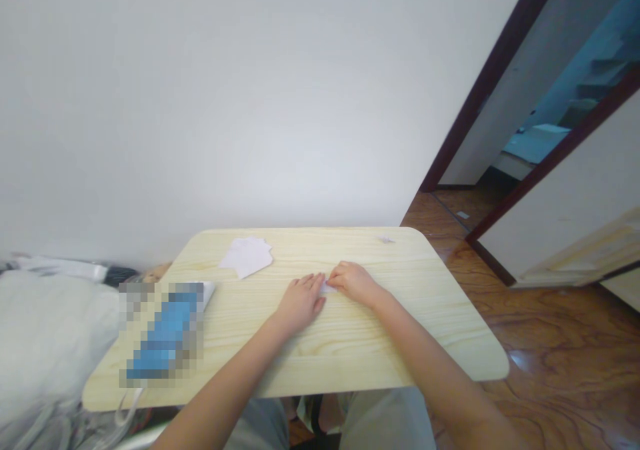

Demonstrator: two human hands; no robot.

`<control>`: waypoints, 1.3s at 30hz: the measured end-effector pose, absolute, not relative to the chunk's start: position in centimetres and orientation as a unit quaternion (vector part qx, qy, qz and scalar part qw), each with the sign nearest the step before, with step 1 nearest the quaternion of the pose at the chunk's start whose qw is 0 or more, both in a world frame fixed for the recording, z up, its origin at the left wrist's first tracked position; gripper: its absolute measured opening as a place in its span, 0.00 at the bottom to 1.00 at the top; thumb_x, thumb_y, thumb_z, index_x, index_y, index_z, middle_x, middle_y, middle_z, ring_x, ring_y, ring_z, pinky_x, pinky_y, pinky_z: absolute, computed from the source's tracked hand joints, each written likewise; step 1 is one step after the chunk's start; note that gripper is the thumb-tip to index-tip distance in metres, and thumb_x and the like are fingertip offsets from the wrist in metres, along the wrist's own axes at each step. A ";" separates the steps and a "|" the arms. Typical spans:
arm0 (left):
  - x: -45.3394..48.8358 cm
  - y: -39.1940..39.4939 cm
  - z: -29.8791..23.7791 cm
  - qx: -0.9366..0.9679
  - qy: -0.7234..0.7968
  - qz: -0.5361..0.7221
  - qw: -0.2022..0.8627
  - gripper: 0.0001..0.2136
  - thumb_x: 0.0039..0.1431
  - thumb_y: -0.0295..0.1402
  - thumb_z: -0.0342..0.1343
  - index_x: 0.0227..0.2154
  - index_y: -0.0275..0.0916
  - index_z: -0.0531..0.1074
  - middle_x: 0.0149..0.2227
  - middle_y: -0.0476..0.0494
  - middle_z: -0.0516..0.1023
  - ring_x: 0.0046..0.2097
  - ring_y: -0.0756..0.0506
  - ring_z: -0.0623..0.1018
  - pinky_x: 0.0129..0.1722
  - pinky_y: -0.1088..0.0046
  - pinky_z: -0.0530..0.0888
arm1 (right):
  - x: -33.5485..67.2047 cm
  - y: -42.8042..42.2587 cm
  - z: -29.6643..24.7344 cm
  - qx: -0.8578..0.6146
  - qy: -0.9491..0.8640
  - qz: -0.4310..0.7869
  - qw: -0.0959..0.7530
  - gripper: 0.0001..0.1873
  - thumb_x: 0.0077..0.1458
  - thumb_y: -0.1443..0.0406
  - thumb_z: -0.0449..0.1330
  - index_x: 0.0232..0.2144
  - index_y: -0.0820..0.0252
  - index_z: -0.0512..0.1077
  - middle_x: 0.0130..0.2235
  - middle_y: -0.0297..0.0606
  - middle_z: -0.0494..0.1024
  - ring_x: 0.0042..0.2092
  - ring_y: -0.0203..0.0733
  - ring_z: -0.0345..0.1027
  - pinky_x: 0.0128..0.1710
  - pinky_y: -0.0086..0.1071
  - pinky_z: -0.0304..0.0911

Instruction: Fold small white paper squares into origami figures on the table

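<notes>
A small piece of white paper [327,288] lies on the wooden table between my hands, partly covered by my fingers. My left hand [301,301] rests flat over its left side with the fingers stretched out. At the paper's right edge, my right hand [354,282] has its fingertips pinched together on it. Farther back on the left is a loose stack of white paper sheets [247,257]. A tiny folded white paper piece [385,239] sits near the table's back right corner.
The light wooden table [400,343] stands against a white wall. On its left side is a blurred-out device with a blue screen [167,333] and a white cable [131,410]. White fluffy bedding [45,337] lies to the left. A doorway opens at the right.
</notes>
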State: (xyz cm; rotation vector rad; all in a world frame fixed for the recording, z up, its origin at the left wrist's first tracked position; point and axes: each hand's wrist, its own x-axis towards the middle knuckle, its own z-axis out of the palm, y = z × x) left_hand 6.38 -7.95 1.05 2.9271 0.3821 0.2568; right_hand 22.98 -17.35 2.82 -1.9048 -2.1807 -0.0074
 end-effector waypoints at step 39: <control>7.1 -8.6 1.8 0.988 0.134 0.057 0.043 0.21 0.52 0.29 0.45 0.51 0.36 0.60 0.51 0.38 0.65 0.50 0.41 0.62 0.47 0.63 0.58 | 22.7 -20.8 1.9 -0.695 -0.708 -0.033 0.120 0.13 0.56 0.71 0.49 0.43 0.61 0.67 0.41 0.43 0.70 0.47 0.42 0.59 0.49 0.37 0.51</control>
